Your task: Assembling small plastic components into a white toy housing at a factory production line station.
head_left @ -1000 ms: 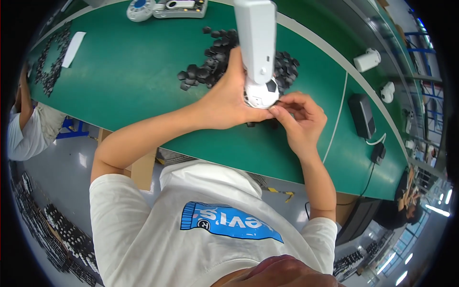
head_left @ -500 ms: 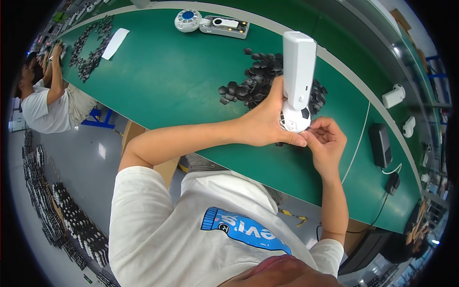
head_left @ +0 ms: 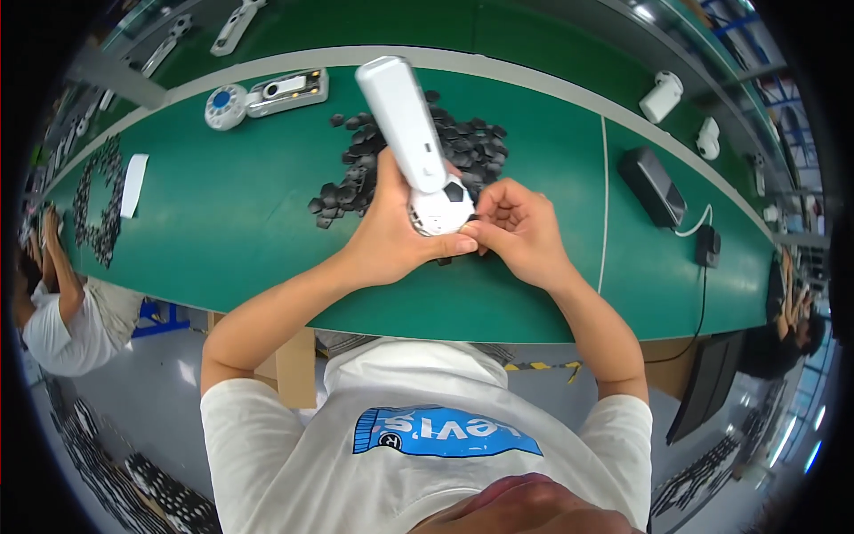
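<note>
A white device with a long rounded body [head_left: 400, 116] and a football-patterned ball end [head_left: 440, 210] is held above the green table. My left hand [head_left: 389, 238] wraps round the ball end, its thumb along the near side. Fingertips of my right hand [head_left: 523, 233] are pinched at the ball's right edge, where a bit of a small black piece [head_left: 474, 218] shows between them. A black pentagon patch sits on top of the ball. Beyond and beside my hands lies a heap of loose black pentagon pieces [head_left: 476, 149].
Another white device with a blue-centred round end [head_left: 226, 105] lies at the far left. A white strip [head_left: 133, 185] lies near more black pieces [head_left: 100, 200]. At right stand a black box [head_left: 652, 187] and a cabled adapter [head_left: 707, 246]. Co-workers sit at both sides.
The head view has turned, so the table and heap appear further left and more level. Both hands stay at the ball end, with little visible change in their grip.
</note>
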{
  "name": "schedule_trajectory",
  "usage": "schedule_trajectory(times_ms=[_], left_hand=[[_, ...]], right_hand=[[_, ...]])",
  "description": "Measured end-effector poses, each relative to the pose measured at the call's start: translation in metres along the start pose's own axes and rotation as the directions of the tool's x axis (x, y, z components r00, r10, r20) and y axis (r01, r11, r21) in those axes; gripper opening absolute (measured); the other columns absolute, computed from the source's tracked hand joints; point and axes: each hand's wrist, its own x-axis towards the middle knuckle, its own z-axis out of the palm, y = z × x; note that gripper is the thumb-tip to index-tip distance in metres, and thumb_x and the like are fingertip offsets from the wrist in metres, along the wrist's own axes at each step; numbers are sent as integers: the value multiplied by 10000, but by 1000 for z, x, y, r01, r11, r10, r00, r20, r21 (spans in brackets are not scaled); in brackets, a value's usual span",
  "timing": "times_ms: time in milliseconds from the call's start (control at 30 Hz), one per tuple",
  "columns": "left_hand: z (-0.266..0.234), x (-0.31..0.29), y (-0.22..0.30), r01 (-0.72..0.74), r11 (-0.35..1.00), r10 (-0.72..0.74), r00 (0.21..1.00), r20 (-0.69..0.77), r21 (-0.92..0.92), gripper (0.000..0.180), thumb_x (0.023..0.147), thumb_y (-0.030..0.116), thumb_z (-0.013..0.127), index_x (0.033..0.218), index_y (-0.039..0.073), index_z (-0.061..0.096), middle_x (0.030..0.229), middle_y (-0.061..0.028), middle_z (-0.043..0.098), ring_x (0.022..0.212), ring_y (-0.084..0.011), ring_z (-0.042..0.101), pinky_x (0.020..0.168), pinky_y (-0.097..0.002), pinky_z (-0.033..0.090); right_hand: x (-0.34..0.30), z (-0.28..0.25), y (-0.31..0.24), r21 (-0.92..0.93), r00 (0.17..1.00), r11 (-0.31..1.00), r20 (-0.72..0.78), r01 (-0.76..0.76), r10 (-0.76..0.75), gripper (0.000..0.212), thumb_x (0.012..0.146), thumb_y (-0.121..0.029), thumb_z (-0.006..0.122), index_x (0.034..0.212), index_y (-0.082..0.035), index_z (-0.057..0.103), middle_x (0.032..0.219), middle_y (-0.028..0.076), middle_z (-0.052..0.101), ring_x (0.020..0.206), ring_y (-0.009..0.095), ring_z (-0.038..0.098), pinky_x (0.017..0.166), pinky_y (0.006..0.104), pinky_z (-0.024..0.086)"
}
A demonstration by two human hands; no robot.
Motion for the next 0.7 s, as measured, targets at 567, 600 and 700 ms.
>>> schedule_trajectory(times_ms=[567,600,700], left_hand=[[-10,14,-2,94,975,-86,995,47,-203,946,649,141,880,1322,46,222,1179,-130,501,1080,-199,553,877,-323,510],[-12,14,-2,98,980,-86,993,74,-172,1018,642,124,878,1382,53,183,1189,-145,508,1088,-210,565,868,-322,520],[-13,12,-3,108,987,-94,988,122,-117,1092,626,112,882,1439,56,155,1194,-154,523,1096,-215,570,875,-318,515]], right_hand=[[-2,-30,-13,-346,922,855,184,386,-342,81,802,10,697,807,25,617,739,80,642,646,137,631,577,245,505],[-1,-29,-14,-341,923,859,191,381,-333,81,802,10,697,807,25,617,739,80,642,646,137,631,577,245,505],[-1,-23,-10,-375,936,867,249,329,-247,96,798,1,705,802,25,612,727,78,632,624,137,614,568,247,485]])
